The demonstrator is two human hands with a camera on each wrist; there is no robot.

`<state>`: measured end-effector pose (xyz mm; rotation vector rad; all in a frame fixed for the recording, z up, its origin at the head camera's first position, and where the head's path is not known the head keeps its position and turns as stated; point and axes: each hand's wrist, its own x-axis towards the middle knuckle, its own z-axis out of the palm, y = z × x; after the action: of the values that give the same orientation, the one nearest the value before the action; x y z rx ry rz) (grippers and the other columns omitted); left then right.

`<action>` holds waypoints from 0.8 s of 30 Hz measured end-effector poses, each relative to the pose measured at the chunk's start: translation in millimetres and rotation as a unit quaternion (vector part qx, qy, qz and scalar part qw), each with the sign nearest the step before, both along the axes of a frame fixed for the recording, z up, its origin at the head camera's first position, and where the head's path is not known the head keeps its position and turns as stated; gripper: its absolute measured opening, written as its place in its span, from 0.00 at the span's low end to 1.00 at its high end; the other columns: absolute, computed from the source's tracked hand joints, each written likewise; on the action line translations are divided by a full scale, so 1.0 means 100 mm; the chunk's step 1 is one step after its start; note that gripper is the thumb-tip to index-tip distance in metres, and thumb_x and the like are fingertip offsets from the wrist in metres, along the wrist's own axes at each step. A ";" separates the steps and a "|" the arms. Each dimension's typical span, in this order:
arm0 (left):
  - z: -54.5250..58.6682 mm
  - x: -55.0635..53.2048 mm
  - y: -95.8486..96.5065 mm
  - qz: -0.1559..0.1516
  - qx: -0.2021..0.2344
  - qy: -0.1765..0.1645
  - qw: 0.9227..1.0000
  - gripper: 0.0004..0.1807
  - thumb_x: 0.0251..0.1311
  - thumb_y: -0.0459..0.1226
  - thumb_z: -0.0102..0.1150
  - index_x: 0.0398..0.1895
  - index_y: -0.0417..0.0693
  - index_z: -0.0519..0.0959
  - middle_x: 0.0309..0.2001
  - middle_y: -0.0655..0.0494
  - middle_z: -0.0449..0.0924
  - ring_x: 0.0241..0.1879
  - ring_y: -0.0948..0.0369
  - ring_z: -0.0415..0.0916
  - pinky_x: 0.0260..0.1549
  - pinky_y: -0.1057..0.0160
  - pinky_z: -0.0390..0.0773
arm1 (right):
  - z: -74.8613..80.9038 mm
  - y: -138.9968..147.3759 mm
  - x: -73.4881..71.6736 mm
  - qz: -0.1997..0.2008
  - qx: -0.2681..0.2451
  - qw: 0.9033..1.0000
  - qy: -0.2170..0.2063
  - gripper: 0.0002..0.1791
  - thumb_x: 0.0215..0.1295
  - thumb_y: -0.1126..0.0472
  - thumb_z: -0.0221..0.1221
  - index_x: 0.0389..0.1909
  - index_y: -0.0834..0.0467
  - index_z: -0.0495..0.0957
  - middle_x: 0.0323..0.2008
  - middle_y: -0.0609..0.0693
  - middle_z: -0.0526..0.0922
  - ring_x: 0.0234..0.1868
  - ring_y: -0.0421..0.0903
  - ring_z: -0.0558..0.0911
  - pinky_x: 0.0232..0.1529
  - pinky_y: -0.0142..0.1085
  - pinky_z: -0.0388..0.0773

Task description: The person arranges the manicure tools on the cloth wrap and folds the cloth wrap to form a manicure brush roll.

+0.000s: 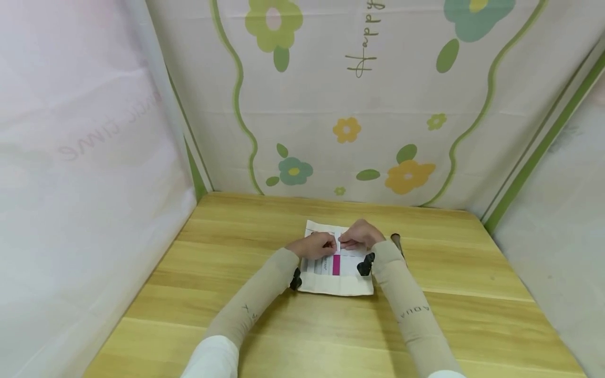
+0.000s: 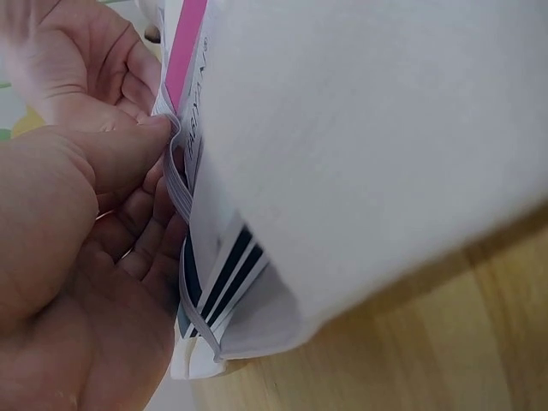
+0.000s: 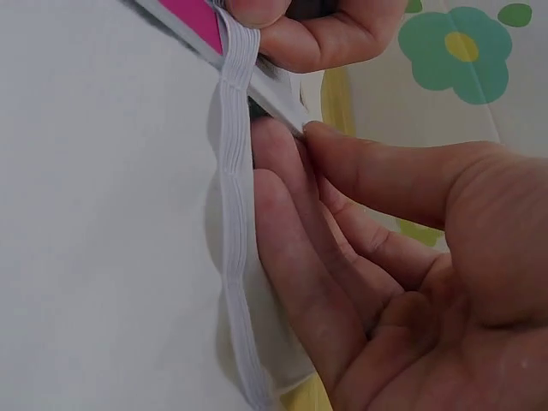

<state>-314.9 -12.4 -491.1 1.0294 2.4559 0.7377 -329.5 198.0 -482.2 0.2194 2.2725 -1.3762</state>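
A white cloth pouch (image 1: 336, 286) lies on the table with a printed white packet (image 3: 278, 104) in its opening; the packet bears a pink stripe (image 1: 336, 265) and lettering. Along the pouch's mouth runs a ribbed white elastic band (image 3: 233, 214). My left hand (image 1: 317, 245) pinches that band (image 2: 175, 184) between thumb and finger, near the pink stripe. Close by on the right, my right hand (image 1: 361, 234) pinches a corner of the packet with the thumb, its other fingers (image 3: 287, 231) lying along the pouch's edge. Part of the packet is hidden inside the cloth.
A dark brown slender object (image 1: 396, 241) lies on the wooden table (image 1: 454, 315) just beyond the right forearm. Black cameras (image 1: 366, 264) sit at both wrists. Flower-printed cloth (image 1: 302, 105) hangs behind the table, with pale cloth walls on both sides.
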 end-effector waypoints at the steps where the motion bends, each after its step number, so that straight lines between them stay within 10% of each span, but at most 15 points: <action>1: -0.01 0.00 0.00 0.001 0.001 0.000 1.000 0.08 0.80 0.37 0.54 0.39 0.49 0.80 0.36 0.60 0.77 0.36 0.67 0.72 0.43 0.69 0.73 | 0.00 0.01 0.01 0.001 0.001 1.000 -0.004 0.08 0.67 0.62 0.71 0.38 0.66 0.89 0.27 0.52 0.91 0.25 0.40 0.88 0.31 0.32 0.86; 18: -0.04 -0.01 0.00 -0.008 0.009 -0.008 1.000 0.09 0.80 0.37 0.53 0.39 0.49 0.80 0.35 0.61 0.77 0.35 0.68 0.71 0.42 0.69 0.73 | 0.00 0.08 0.10 0.043 -0.007 0.999 -0.019 0.08 0.69 0.63 0.69 0.43 0.65 0.89 0.32 0.52 0.92 0.32 0.40 0.90 0.38 0.33 0.88; 24: -0.04 0.00 -0.01 0.000 0.016 -0.014 1.000 0.08 0.80 0.37 0.54 0.40 0.49 0.80 0.35 0.60 0.76 0.35 0.67 0.71 0.42 0.69 0.73 | 0.14 0.19 0.11 0.086 0.041 0.994 0.047 0.13 0.69 0.60 0.69 0.44 0.66 0.90 0.36 0.58 0.92 0.35 0.45 0.90 0.43 0.39 0.88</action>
<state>-315.1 -13.1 -494.9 1.0232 2.4277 0.7894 -318.8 216.6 -468.5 -0.0143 2.3663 -1.2296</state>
